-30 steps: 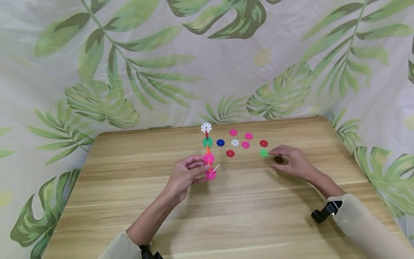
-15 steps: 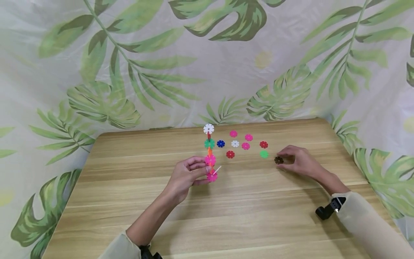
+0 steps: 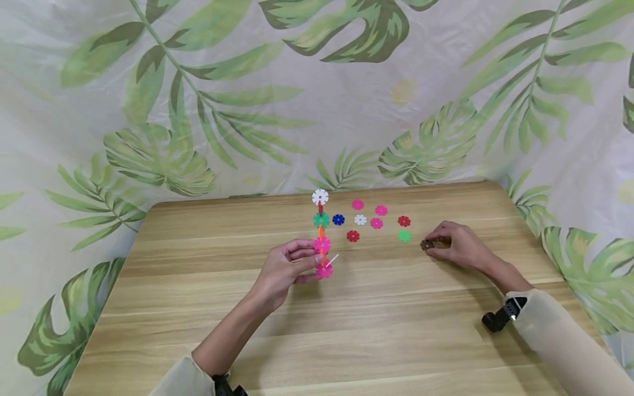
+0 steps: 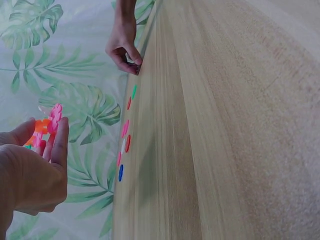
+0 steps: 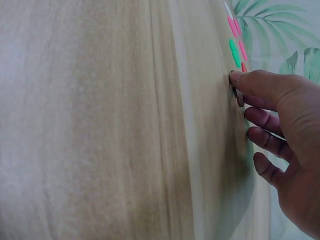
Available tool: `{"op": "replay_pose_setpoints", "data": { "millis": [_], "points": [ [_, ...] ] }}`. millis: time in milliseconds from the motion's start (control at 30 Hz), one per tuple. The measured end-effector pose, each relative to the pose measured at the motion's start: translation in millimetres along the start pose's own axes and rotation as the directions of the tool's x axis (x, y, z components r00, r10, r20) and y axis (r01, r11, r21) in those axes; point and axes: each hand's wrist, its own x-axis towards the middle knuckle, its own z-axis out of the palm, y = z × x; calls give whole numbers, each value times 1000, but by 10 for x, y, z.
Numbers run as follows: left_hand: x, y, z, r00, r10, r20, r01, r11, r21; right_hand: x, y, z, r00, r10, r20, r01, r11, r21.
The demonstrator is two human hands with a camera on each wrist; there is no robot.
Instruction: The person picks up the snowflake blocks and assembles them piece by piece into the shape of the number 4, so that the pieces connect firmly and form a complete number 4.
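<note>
My left hand [image 3: 283,270] holds a chain of slotted plastic snowflake discs above the table, gripping it by its lower part. A white disc [image 3: 320,197] tops the chain, with red, green, orange and pink discs below. One white disc juts out edge-on near the bottom pink disc [image 3: 324,269]. In the left wrist view, thumb and fingers close round the orange disc [image 4: 43,125] and its pink neighbour. Over on the right, my right hand [image 3: 458,246] pinches a dark brown snowflake disc [image 3: 426,245] between thumb and forefinger, low at the tabletop; the right wrist view shows it partly covered by the thumb.
Loose discs lie flat on the wooden table [image 3: 346,330] between the hands: a blue disc [image 3: 338,219], a white disc [image 3: 360,220], a green disc [image 3: 404,236], plus several pink and red ones. A leaf-patterned cloth [image 3: 277,110] hangs behind the table's back edge.
My right hand has moved slightly right, away from the green disc, and has taken the brown disc between thumb and forefinger. The chain in my left hand has shifted very little.
</note>
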Motion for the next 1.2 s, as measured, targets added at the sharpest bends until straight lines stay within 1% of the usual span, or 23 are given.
{"op": "replay_pose_setpoints", "data": {
  "millis": [167, 267, 433, 533, 800, 1000, 1100, 1200],
  "points": [
    [2, -3, 9, 1000, 9, 7, -9, 1000, 5, 19, 34, 8, 999, 37, 2, -37, 999, 19],
    [-3, 0, 8, 1000, 11, 14, -12, 1000, 16, 29, 42, 1, 997, 70, 18, -71, 997, 43],
    [-11, -1, 7, 999, 33, 38, -34, 999, 38, 32, 3, -29, 990, 135, 51, -140, 985, 106],
    [-15, -3, 7, 998, 40, 45, -43, 998, 50, 32, -27, -38, 987, 151, 52, -157, 979, 131],
    [-21, 0, 5, 999, 31, 35, -33, 998, 62, 7, -82, -24, 988, 157, 15, -157, 979, 129],
    [-14, -3, 22, 998, 33, 48, -36, 998, 59, -23, -165, -22, 986, 167, -8, -164, 974, 154],
    [-17, -2, 29, 998, 40, 56, -43, 998, 54, -26, -227, -9, 988, 150, -32, -142, 974, 175],
    [-17, -3, 33, 997, 50, 64, -53, 998, 46, -18, -308, 16, 992, 107, -71, -91, 978, 190]
  ]
}}
